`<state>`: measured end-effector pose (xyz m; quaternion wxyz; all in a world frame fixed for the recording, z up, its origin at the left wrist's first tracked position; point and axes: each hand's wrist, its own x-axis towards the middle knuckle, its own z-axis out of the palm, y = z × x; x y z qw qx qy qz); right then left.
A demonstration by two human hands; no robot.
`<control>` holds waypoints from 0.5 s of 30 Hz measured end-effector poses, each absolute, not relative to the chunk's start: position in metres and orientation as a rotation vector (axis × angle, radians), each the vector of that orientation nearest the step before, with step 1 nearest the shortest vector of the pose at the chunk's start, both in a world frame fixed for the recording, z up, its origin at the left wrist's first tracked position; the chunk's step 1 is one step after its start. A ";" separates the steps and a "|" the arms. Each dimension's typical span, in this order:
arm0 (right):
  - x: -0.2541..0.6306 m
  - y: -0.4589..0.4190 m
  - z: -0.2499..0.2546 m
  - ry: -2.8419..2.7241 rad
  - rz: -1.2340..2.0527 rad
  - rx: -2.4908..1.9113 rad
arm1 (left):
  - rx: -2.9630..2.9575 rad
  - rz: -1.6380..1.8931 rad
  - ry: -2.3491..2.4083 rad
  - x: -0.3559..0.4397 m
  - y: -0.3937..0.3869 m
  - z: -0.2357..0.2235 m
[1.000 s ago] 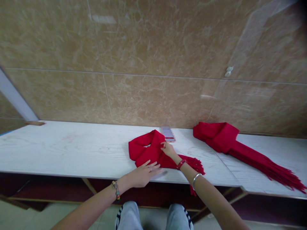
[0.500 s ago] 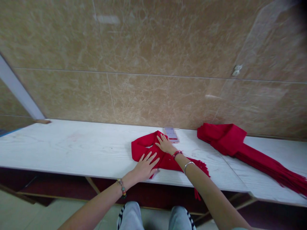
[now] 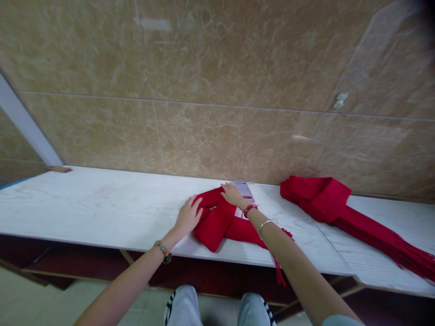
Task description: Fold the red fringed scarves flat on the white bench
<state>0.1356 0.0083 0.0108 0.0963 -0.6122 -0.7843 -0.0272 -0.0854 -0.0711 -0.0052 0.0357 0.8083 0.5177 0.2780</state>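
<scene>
A red scarf lies folded into a loop on the white countertop, with a small gap between its folds. Its fringed end runs right, beneath my right forearm, and some tassels hang over the front edge. Along the loop's left side, my left hand rests with fingers apart and curved over the cloth; its thumb is hidden. At the loop's top corner, my right hand lies on the fabric with fingers extended. Just behind that hand is a phone with a lit screen.
A stack of folded red scarves lies to the right, fringes trailing toward the right edge. Behind the countertop rises a brown marbled wall. Open shelves sit underneath, and my knees are close to the front.
My left hand has moved from the scarf's front middle to its left side, uncovering the front flap. My right hand has shifted slightly up and left at the top corner.
</scene>
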 end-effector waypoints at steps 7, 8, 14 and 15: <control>0.126 0.032 0.031 -2.272 -0.044 -1.872 | 1.696 0.643 1.749 -0.119 -0.017 0.003; 0.124 0.033 0.032 -2.264 -0.034 -1.881 | 1.693 0.637 1.740 -0.119 -0.016 0.002; 0.117 0.040 0.028 -2.224 0.011 -1.920 | 1.744 0.581 1.779 -0.109 -0.009 -0.001; 0.118 0.041 0.027 -2.218 0.013 -1.926 | 1.769 0.566 1.782 -0.108 -0.008 0.000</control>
